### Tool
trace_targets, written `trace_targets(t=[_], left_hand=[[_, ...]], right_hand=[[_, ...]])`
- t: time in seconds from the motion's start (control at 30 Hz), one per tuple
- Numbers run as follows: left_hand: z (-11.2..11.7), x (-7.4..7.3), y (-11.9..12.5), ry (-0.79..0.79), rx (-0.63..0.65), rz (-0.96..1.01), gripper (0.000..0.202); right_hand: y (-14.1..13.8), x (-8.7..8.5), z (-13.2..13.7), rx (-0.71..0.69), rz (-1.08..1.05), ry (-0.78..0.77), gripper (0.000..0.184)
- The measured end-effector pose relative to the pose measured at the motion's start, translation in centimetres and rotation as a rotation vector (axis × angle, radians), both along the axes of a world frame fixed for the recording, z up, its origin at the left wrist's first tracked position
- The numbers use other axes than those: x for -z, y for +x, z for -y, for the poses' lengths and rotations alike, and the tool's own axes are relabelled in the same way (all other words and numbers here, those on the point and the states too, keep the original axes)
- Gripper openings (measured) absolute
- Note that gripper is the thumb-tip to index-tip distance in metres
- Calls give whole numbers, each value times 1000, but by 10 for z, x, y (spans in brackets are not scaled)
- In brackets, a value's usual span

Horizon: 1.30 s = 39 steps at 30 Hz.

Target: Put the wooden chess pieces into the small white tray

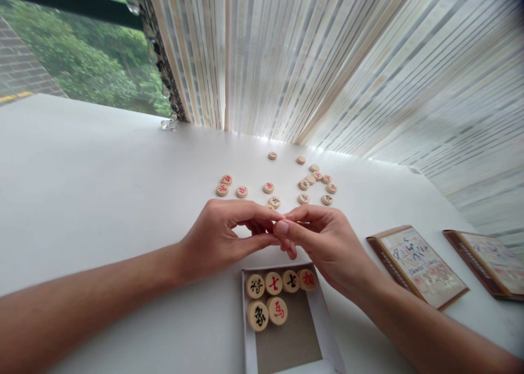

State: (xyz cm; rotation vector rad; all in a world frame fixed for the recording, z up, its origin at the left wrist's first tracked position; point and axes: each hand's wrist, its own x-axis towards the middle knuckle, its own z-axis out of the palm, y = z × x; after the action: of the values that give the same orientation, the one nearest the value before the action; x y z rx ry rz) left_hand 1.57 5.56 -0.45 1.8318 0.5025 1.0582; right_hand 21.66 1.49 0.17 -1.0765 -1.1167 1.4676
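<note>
Above the box's far edge, my left hand (229, 229) and my right hand (327, 243) meet at the fingertips. Both are pinched closed, and whatever may be between the fingers is hidden. Below them lies an open white cardboard box (323, 319) with Chinese chess pieces inside. Its far row has a black piece (256, 286), a red piece (274, 283), another black piece (291, 281) and a red piece (307, 279). In the second row are a black elephant piece (257, 315) and a red horse piece (277, 310). The near part shows bare grey-brown bottom.
Loose chess pieces (268, 188) are scattered on the white table (123, 199) beyond my hands, some turned face down. To the right lie two Chinese chess box lids or boxes, one nearer (421, 265) and one farther (491, 259). A striped curtain (266, 63) hangs along the table's far edge.
</note>
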Motion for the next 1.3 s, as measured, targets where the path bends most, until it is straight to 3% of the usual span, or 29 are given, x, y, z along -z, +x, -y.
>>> trace_targets(t=[0.17,0.37,0.6,0.83,1.03,1.3], left_hand=[[-2,4,0,-39,-68,32,19],[-2,3,1,-101,-47,109,20],[-2,3,1,-126,-69,96,19],[1,3,0,-44,-95,38,20],[1,1,0,18,-25,-10,17],[1,0,0,-57,33,24,17]], right_hand=[[3,0,-1,-48,-18,29,20],[3,-2,-3,-73,-80,45,13],[1,-3,-1,-71,-89,7,23],[-1,-3,-1,-46,-53,-9,32],[0,-3,-2,-61,-8,-9,32],[2,-3,0,-88,14,30,28]])
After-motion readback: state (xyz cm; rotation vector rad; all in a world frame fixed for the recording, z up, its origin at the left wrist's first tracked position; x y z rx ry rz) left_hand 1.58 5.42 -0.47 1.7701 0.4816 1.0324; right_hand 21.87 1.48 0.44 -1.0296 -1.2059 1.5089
